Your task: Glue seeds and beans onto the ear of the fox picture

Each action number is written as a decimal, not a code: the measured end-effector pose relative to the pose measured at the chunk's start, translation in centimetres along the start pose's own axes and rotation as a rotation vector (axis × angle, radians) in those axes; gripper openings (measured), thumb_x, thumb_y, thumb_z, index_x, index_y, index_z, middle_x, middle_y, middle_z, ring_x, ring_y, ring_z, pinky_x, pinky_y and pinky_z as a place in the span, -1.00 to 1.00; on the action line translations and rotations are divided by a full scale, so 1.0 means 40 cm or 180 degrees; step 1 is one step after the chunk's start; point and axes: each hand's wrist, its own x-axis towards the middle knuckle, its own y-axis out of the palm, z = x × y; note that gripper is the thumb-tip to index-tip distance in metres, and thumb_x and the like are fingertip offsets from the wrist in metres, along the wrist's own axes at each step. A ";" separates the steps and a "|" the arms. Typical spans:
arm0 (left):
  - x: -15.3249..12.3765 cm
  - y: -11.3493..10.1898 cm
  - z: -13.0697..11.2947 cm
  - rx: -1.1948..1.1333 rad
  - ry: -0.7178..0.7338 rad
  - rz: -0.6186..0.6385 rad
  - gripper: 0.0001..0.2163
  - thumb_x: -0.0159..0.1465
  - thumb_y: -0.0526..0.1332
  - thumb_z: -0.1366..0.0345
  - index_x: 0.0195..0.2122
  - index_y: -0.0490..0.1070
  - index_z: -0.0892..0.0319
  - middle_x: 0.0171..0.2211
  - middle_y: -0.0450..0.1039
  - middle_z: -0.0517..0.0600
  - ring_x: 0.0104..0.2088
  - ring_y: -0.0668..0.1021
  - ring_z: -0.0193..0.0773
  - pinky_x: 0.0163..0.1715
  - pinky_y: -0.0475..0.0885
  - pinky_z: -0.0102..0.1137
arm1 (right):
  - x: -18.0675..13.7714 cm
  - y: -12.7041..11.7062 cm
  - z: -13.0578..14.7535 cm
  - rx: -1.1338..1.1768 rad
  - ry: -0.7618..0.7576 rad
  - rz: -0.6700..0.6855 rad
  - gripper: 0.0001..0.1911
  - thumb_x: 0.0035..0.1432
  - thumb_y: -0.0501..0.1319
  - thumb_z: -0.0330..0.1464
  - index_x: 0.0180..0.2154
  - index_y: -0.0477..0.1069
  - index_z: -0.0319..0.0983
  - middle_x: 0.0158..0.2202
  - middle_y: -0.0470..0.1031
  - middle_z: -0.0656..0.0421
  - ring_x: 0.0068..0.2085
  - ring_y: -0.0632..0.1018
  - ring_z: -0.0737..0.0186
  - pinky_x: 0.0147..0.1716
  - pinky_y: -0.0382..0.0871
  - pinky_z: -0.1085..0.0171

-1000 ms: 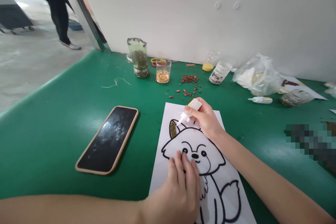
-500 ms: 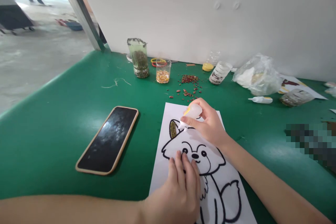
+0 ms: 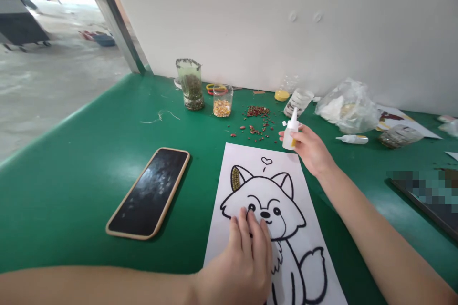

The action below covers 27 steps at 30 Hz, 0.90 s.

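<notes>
A sheet of white paper (image 3: 304, 219) with a black outline drawing of a fox lies on the green table. Flat on it, over the fox's lower face and chest, rests my left hand (image 3: 245, 259), fingers stretched out. My right hand (image 3: 310, 147) grips a small white glue bottle (image 3: 290, 131) upright, nozzle pointing up, just beyond the paper's top right corner. Small greenish seeds (image 3: 235, 178) fill part of the fox's left ear. Behind the paper, reddish-brown beans (image 3: 257, 112) lie in a loose pile.
A phone (image 3: 148, 195) lies left of the paper. Along the wall stand a green cup of dark seeds (image 3: 191, 86), a cup of corn kernels (image 3: 222, 105), a tilted bottle (image 3: 298, 101) and a plastic bag (image 3: 348, 107). Another glue bottle (image 3: 353, 139) lies at right.
My right hand has lifted the glue bottle off the drawing near the ear, moved it right and away, and turned its nozzle from down to up. My left hand stays in place.
</notes>
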 end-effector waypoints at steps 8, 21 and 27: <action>0.001 -0.001 -0.004 -0.0028 -0.0006 0.0040 -0.60 0.24 -0.08 0.39 -0.01 0.34 0.51 -0.15 0.48 0.30 -0.15 0.55 0.13 -0.27 0.44 -0.09 | 0.053 -0.034 -0.073 -0.0837 -0.0764 -0.0429 -0.58 -0.18 0.38 -0.23 -0.25 0.32 -0.18 -0.20 0.53 0.16 -0.14 0.54 0.14 -0.07 0.40 0.09; 0.002 -0.002 -0.003 -0.0001 -0.0005 0.0035 -0.60 0.23 -0.07 0.40 -0.01 0.33 0.52 -0.16 0.48 0.32 -0.16 0.55 0.14 -0.28 0.44 -0.09 | -0.035 0.014 -0.007 -0.1623 -0.2329 -0.1408 -0.73 0.16 0.14 -0.20 -0.14 0.25 -0.18 -0.33 0.35 0.20 -0.36 0.43 0.31 -0.32 0.34 0.25; 0.000 -0.004 -0.004 -0.0091 -0.0014 0.0044 -0.61 0.24 -0.07 0.39 0.00 0.33 0.51 -0.15 0.48 0.32 -0.15 0.55 0.16 -0.26 0.42 -0.07 | -0.137 0.145 -0.018 -0.2537 -0.1521 0.1348 -0.86 0.17 0.13 -0.37 -0.35 0.47 -0.20 -0.38 0.46 0.16 -0.40 0.43 0.32 -0.42 0.31 0.31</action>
